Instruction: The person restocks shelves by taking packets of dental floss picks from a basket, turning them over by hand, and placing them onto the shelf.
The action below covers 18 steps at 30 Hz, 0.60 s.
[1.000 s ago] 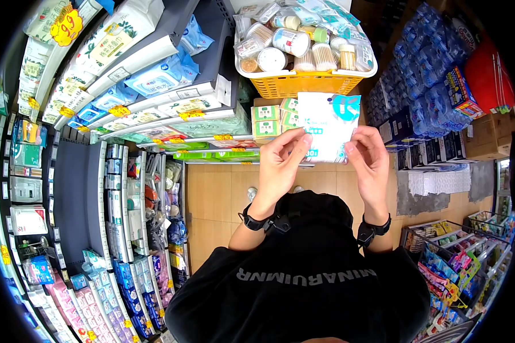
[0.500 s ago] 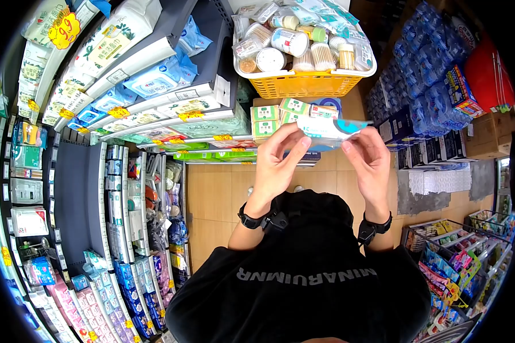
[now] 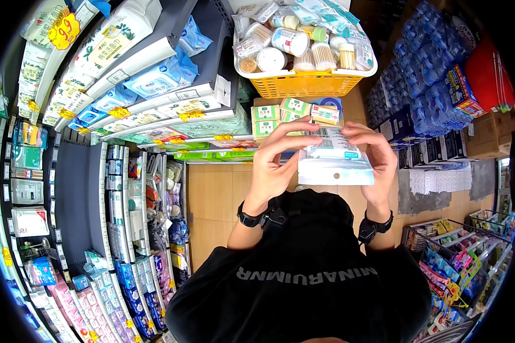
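Observation:
Between both hands, in front of my chest, is a flat plastic hang-hole packet point(image 3: 336, 163), white and pale blue with small print. Its holed header points down toward my body. My left hand point(image 3: 277, 157) is closed on the packet's left side, fingers curled over its far edge. On the opposite side my right hand point(image 3: 375, 157) grips it the same way. What the packet contains is hard to make out. Just beyond the hands lie green-and-white boxes point(image 3: 266, 121), and behind them stands a yellow basket point(image 3: 303, 87) heaped with cotton swab tubs and packets.
Shelves point(image 3: 206, 106) with wipes and tissue packs line the left side. At the right are stacked bottled-water packs point(image 3: 423, 74) and cartons point(image 3: 489, 134). A wire rack point(image 3: 458, 246) of bright packets stands at lower right. Tiled floor point(image 3: 212, 200) lies below.
The packet has tipped over, so its printed face and holed header now show, hanging nearer my body. My fingers have shifted over its far edge.

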Motion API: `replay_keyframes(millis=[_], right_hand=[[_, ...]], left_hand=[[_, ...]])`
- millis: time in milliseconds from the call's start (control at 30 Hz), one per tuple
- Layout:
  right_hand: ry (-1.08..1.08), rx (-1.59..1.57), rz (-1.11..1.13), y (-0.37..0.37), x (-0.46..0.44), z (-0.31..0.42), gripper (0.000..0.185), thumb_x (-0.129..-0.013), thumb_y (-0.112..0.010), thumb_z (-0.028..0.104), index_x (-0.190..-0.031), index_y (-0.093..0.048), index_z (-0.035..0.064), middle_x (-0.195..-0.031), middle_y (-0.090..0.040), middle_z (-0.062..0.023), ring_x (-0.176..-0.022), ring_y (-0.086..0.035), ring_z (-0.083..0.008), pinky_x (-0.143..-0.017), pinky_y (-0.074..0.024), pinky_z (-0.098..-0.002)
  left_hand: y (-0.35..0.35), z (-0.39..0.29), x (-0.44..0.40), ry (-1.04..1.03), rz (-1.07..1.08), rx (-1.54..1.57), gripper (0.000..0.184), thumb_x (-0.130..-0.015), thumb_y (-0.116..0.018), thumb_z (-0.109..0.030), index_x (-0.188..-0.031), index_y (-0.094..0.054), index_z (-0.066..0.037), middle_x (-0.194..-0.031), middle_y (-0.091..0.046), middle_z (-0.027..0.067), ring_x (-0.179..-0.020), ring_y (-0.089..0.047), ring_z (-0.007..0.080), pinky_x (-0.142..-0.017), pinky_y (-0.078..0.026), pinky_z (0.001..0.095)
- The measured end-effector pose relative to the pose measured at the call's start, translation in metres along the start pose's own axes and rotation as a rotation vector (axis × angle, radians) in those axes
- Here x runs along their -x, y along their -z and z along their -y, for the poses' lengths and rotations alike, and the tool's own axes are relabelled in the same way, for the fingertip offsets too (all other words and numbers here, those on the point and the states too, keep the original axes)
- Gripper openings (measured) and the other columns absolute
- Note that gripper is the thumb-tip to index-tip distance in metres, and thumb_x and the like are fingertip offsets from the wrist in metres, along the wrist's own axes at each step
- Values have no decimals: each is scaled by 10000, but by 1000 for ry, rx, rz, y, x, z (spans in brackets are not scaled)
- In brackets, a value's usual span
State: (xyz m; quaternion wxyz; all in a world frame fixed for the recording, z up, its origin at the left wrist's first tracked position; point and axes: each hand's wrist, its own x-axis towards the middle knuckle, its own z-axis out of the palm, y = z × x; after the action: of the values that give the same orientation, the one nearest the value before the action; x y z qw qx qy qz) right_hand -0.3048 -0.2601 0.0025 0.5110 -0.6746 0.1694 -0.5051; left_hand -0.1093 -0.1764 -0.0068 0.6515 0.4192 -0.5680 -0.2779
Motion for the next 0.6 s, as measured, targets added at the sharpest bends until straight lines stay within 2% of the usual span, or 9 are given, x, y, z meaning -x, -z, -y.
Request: replay_keyframes(millis=[100,167,200,267,300,367,600], right_hand=[[-60,-32,-18,-3,2,6,168,-900,-669,-33,-1067,-657,-20,-1113,-695,-136,-1135,-617,-232,-1025,-442,-370],[-204,23,-104,-5,6,9,205,-902,-690,-31,-1098,-632,-32,-1051,-681,-102,-1019,-618,-168,-940,-468,-319],[-204,24,-103,-5,6,7,205,-902,-690,-31,-1098,-632,-32,-1051,-681,-102,-1019,-618,-168,-940,-468,-319],[-273,-81,-87,-3,9,2,254,-905,-705,-21,-1135,-599,-34,-1000,-647,-59,-951,-593,-116,-864,-474,-271],[-273,-81,-85,-3,9,3,254,-905,-705,-21,-1135,-599,-34,-1000,-647,-59,-951,-593,-116,-864,-474,-271],[-347,-122,-92,-4,8,3,267,-915,-698,-12,-1154,-581,-22,-981,-622,-37,-918,-587,-90,-811,-478,-241],[-433,-139,-53,-9,7,0,252,-932,-687,13,-1160,-581,-12,-979,-614,-20,-901,-580,-74,-765,-469,-216]], left_hand=[[-1,-1,-1,-12,15,19,332,-830,-674,95,-1140,-718,-14,-1211,-662,132,-1177,-599,268,-1038,-450,389],[-5,-3,1,94,-77,-28,316,-866,-697,65,-1178,-669,22,-1141,-668,109,-1063,-629,205,-965,-495,349],[-6,0,3,94,-77,-28,316,-866,-697,65,-1178,-669,22,-1141,-668,109,-1063,-629,205,-965,-495,349],[-5,9,10,243,-134,139,340,-894,-710,33,-1219,-609,39,-1043,-645,64,-959,-632,136,-838,-535,290],[-6,6,10,243,-136,138,340,-894,-710,33,-1219,-609,39,-1043,-645,64,-959,-632,136,-838,-535,290],[-8,-1,8,373,-143,215,352,-901,-702,40,-1230,-577,31,-970,-607,33,-893,-626,98,-733,-537,244],[-2,-2,17,436,-170,264,328,-907,-702,25,-1211,-578,16,-951,-608,19,-876,-618,89,-698,-524,236]])
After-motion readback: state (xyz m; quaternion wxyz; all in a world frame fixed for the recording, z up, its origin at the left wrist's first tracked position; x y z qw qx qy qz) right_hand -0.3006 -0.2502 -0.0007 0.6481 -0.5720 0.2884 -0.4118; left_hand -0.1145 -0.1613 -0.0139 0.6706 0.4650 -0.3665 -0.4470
